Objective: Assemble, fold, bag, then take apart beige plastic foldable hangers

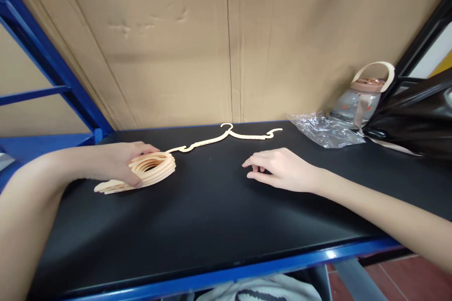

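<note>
My left hand (116, 162) grips a stack of cream plastic hangers (160, 169) at the left of the black tabletop. Its thumb is on the near side and its fingers on the far side. The stacked layers curve around an oval gap, and their flat ends point to the left. Behind them lies a single cream hanger (212, 141), its hook toward the cardboard; its left tip reaches close to the stack. Over the right half of the tabletop, my right hand (278, 169) is open and holds nothing. Its fingers are loosely bent, the thumb apart from them.
A clear crumpled plastic bag (325, 129) lies at the back right, beside a transparent water jug (360, 101) with a cream handle. A black bag (420, 113) stands at the right edge. Cardboard (176, 47) walls the back; a blue metal frame (60, 70) rises at the left.
</note>
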